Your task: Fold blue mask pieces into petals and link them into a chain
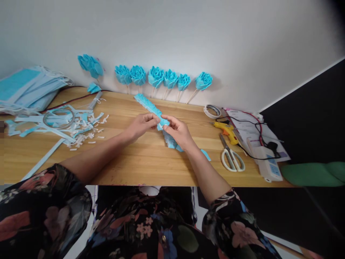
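Note:
Over the middle of the wooden table, a long pleated strip of light-blue mask fabric (147,103) runs from the back left toward my fingers. My left hand (140,126) pinches it from the left, thumb against fingertips. From the right, my right hand (178,132) pinches the same fabric close by, with the two sets of fingertips almost touching. More folded blue fabric (170,141) hangs or lies beneath my right hand, partly hidden by it. A small blue scrap (205,154) lies beside my right forearm.
Blue fabric flowers on sticks (156,77) lean along the wall. Face masks (29,88) are piled at left, near white scraps (81,138) and a tape ring (58,118). Scissors (232,158), a yellow glue gun (228,132), a tape roll (212,111) and a power strip (269,163) lie at right.

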`<control>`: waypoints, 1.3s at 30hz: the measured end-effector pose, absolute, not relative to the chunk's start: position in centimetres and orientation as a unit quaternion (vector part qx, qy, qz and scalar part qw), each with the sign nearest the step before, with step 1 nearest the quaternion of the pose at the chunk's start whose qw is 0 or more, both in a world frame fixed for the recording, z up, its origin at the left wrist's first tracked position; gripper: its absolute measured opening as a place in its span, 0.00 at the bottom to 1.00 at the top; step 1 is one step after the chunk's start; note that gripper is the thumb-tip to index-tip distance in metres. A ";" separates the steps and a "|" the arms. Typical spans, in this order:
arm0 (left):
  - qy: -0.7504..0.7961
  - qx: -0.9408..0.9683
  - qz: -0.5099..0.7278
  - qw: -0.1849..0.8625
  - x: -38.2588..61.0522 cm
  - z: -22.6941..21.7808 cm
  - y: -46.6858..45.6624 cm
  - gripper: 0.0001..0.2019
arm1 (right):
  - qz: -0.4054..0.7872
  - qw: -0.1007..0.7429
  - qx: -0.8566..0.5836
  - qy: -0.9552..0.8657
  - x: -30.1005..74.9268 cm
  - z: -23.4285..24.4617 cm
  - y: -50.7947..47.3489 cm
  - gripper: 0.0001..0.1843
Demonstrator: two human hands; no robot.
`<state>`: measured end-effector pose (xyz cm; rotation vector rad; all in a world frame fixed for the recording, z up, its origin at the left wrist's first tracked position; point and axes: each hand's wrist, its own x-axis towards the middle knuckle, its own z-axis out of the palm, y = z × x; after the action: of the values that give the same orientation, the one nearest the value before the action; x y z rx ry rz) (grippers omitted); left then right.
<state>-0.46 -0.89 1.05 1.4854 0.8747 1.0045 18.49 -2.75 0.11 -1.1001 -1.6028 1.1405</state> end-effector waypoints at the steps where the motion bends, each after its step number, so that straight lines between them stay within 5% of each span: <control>1: 0.368 0.626 0.421 0.544 -0.5 1.1 -0.9 0.14 | 0.455 0.429 -0.444 -0.642 18.5 0.1 -2.8 0.24; 10: 0.348 0.649 0.431 0.521 -0.3 0.7 -0.9 0.12 | 0.469 0.440 -0.428 -0.635 18.4 -0.2 -2.6 0.23; 20: 0.272 0.900 0.322 0.112 -1.9 2.2 0.0 0.09 | 0.384 0.423 -0.452 -0.686 18.4 -0.1 -2.5 0.26; 39: 0.243 0.945 0.188 -0.113 -1.8 2.6 -0.3 0.17 | 0.303 0.392 -0.463 -0.735 18.1 0.2 -2.9 0.33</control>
<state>-1.75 -0.28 2.65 3.2037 0.8238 0.6362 18.14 -2.93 0.22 -1.1748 -1.8675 0.7696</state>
